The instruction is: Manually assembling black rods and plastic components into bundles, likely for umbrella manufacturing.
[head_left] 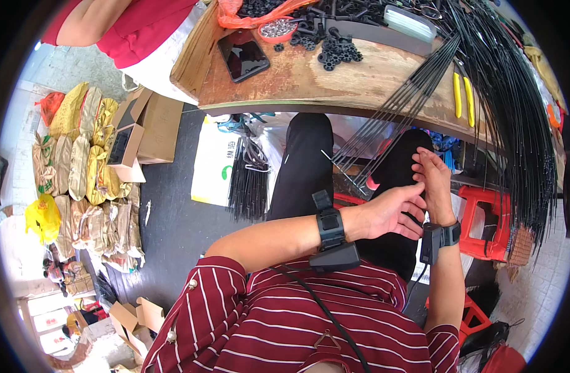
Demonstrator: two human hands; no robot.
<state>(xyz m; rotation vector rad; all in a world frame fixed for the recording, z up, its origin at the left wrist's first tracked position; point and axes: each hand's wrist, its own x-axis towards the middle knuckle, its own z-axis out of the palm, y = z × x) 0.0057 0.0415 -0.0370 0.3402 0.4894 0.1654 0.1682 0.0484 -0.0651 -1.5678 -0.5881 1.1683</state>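
Observation:
Both my hands are close together above my right thigh. My left hand [390,212] reaches across toward the right wrist, its thumb raised and apart from its loosely bent fingers; nothing shows in it. The fingers of my right hand [435,177] are bent and pressed together near the left thumb; whatever they may hold is hidden. Just beyond the hands, a bundle of thin black rods [402,107] slants off the table edge, its pale metal ends hanging over my lap. A larger sheaf of long black rods [505,118] droops over the table's right end.
The wooden table [310,84] bears a phone [243,55], black tubular parts [339,51], a red bowl of small metal pieces [277,29] and yellow-handled pliers [464,99]. A red stool [487,224] stands at right. Wrapped packages [80,161] and cartons [160,127] lie left. Another person's arm [89,22] shows top left.

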